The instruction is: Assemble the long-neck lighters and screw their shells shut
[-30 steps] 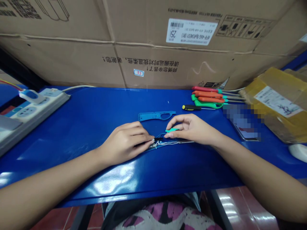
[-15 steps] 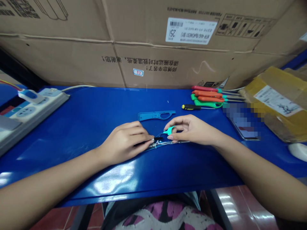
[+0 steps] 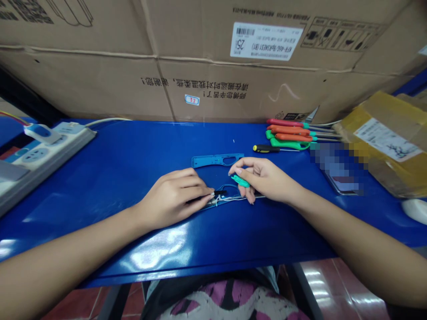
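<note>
My left hand (image 3: pixel 180 193) is closed at the left end of a blue plastic half-shell (image 3: pixel 230 186) lying on the table, its fingertips against a small black part (image 3: pixel 219 193) inside. The fingers hide the rest of that end. White wires (image 3: pixel 230 199) run along the shell to a thin metal rod at the right. Above the shell's loop, my right hand (image 3: pixel 263 178) pinches a small green plastic piece (image 3: pixel 240 181) between thumb and fingers, its other fingers loosely spread. A second blue half-shell (image 3: pixel 213 160) lies just behind, with a loop-shaped opening.
Several gas lighters with red, orange and green handles (image 3: pixel 288 133) lie at the back right, beside a black and yellow screwdriver (image 3: pixel 267 149). A phone (image 3: pixel 338 173) and a taped parcel (image 3: pixel 383 138) are at the right. A power strip (image 3: pixel 50 153) stands left; a large carton (image 3: pixel 116 89) walls the back.
My right hand has turned the green piece to a different tilt and lifted it slightly off the shell's loop, which now shows more. My left hand stays put.
</note>
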The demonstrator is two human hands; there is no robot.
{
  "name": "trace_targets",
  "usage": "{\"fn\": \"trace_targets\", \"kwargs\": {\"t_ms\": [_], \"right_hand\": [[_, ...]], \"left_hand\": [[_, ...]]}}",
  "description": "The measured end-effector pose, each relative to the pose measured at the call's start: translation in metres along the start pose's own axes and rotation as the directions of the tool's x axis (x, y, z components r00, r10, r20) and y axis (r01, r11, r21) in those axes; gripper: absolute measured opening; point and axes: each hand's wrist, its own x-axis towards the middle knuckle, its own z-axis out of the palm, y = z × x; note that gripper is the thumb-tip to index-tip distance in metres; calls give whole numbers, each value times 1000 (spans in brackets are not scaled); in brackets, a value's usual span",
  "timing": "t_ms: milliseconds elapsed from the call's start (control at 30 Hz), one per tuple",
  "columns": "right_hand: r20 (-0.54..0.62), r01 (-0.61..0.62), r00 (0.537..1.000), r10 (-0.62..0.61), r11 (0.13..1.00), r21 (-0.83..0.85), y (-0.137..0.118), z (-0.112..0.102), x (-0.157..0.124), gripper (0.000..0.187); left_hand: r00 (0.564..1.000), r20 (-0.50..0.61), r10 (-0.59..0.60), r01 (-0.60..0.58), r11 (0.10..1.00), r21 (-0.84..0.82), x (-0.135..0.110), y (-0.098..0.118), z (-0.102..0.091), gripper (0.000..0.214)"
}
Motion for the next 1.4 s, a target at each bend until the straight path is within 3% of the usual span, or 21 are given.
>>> {"fn": "trace_targets", "kwargs": {"t_ms": [167, 267, 333, 400, 467, 567, 700, 867, 933, 1033, 1133, 1200, 1300, 1400], "right_hand": [[65, 5, 998, -3, 1000, -24, 1, 1, -2, 21], [23, 73, 997, -70, 983, -171, 1, 1, -3, 21], [-19, 181, 979, -201, 915, -362, 1, 1, -4, 23], [34, 302, 942, -333, 803, -513, 2, 1, -5, 23], [133, 396, 909, -395, 718, -573, 3, 1, -7, 25], [220, 454, 886, -407, 674, -583, 6, 3, -8, 29], [196, 451, 887, -418, 694, -562, 10, 7, -3, 23], [33, 373, 909, -415, 776, -508, 11, 8, 2, 20], [-37, 338, 921, -388, 843, -417, 10, 6, 2, 21], [-104, 225, 965, -242, 962, -152, 6, 4, 2, 19], [-105, 95, 991, -84, 990, 108, 2, 1, 1, 27], [-88, 27, 996, -12, 984, 174, -1, -1, 0, 33], [-25, -34, 999, 38, 988, 150, -3, -4, -2, 35], [45, 6, 999, -9, 997, 80, -2, -5, -3, 36]], "left_hand": [[1000, 7, -2, 2, 1000, 4, 0, 0, 1, 13], [1000, 9, -2, 2, 1000, -1, -1, 0, 1, 14], [1000, 8, -2, 2, 1000, -3, -1, 0, 1, 14], [1000, 8, 2, -2, 1000, -3, -1, -1, 1, 15], [1000, 9, 4, -4, 1000, -1, -1, -1, 1, 15], [1000, 8, -2, 2, 1000, 1, -1, -1, 1, 15], [1000, 3, 4, -4, 1000, -3, 0, 0, 1, 15], [1000, -4, 2, -2, 1000, -1, 1, 0, 1, 14], [1000, -1, 3, -3, 1000, -1, 0, 0, 1, 15], [1000, 9, 3, -3, 1000, -1, 0, 0, 0, 15], [1000, 12, 4, -4, 1000, 2, 0, -1, 0, 14], [1000, 11, 5, -5, 1000, 4, 0, -1, 0, 14], [1000, 7, 5, -5, 1000, -1, 1, -1, 0, 14], [1000, 5, 2, -2, 1000, -6, 1, -1, 1, 14]]}}
